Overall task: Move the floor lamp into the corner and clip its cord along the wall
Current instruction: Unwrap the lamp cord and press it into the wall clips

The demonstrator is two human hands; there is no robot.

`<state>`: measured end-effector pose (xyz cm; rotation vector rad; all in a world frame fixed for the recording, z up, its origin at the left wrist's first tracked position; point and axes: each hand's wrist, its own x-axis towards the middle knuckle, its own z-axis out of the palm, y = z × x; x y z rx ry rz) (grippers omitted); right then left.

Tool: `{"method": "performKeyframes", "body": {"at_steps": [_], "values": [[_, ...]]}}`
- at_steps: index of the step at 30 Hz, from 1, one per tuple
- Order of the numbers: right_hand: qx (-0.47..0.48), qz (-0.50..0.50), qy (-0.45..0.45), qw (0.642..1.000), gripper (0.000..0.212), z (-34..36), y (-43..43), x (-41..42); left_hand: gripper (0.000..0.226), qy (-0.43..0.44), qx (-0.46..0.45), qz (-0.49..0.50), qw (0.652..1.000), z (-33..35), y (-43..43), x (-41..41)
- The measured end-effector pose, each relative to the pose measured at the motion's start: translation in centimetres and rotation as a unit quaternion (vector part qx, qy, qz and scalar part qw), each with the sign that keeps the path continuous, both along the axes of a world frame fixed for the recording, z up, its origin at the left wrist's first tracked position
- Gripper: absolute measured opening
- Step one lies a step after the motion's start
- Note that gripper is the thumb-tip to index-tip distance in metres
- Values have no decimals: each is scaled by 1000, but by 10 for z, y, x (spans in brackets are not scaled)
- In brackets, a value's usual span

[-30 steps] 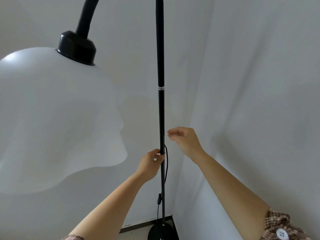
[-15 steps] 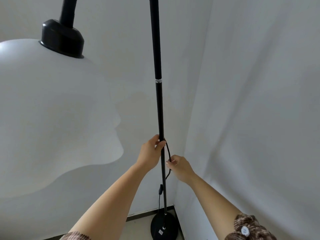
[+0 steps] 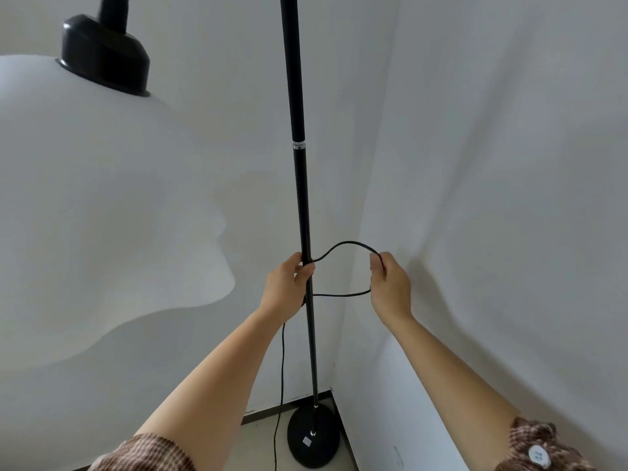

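Left hand (image 3: 287, 288) wrapped round lamp pole (image 3: 303, 212), base (image 3: 313, 438) in corner. Right hand (image 3: 389, 283) pinching limp cord (image 3: 343, 246) loop. Likely light, floppy; best gripped near pole.

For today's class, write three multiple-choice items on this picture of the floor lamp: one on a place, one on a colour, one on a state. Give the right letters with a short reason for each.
1. Where does the lamp base stand?
A. in the corner where two walls meet
B. in the middle of the room
C. on a table

2. What colour is the lamp pole?
A. white
B. black
C. gold

3. What is the right hand doing?
A. resting open on the wall
B. gripping the shade
C. holding a loop of cord

Answers:
1 A: the base sits on the floor at the foot of the corner.
2 B: the pole is black, like the base.
3 C: the cord arcs from the pole to the right hand, while the left hand grips the pole.
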<state>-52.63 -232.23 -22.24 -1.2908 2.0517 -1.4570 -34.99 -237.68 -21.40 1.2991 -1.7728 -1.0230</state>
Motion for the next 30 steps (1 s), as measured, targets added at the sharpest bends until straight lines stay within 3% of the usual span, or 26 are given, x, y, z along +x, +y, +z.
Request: {"method": "performKeyframes", "body": {"at_steps": [4, 7, 12, 17, 22, 24, 26, 27, 30], "values": [[-96, 28, 125, 987, 32, 38, 6, -1, 17, 10, -3, -3, 1000, -1, 4, -2], [-80, 41, 176, 980, 33, 49, 8, -6, 17, 17, -2, -7, 1000, -1, 6, -3], [129, 78, -13, 988, 34, 35, 18, -8, 12, 7, 5, -15, 1000, -2, 8, -2], [67, 101, -66, 990, 38, 46, 25, -4, 16, -3, 19, 9, 1000, -3, 8, 5], [43, 126, -152, 979, 39, 72, 24, -4, 43, -64, 120, 87, 987, -27, 24, 11], [58, 143, -192, 969, 37, 74, 25, -3, 37, -88, 173, 80, 978, -46, 39, 5], [68, 151, -235, 958, 35, 72, 26, -1, 25, -134, 221, -3, 966, -57, 59, -9], [71, 153, -255, 952, 34, 72, 27, 0, 39, -157, 225, -38, 961, -60, 65, -15], [69, 144, -305, 939, 32, 68, 28, 0, 71, -110, 227, -166, 953, -62, 79, -31]]}}
